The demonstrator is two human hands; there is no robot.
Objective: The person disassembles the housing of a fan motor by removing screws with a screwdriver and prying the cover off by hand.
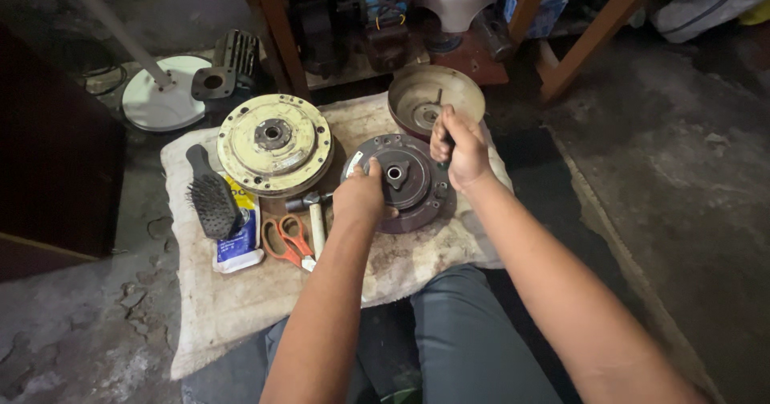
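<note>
A dark round metal disc point(413, 191) with a central hub lies on a dirty cloth point(241, 292) in front of me. My left hand point(361, 191) rests on the disc's left rim, holding it down. My right hand point(457, 147) is closed around a dark tool handle that stands upright over the disc's upper right edge. The tool's tip is hidden by my fingers.
A cream-coloured round housing point(274, 143) lies to the left of the disc, a metal bowl-shaped cover point(435, 97) behind it. A black brush point(210, 195), orange scissors point(286, 239), a small hammer point(315, 215) and a blue-white packet point(239, 243) sit on the cloth's left. Wooden legs and machine parts stand behind.
</note>
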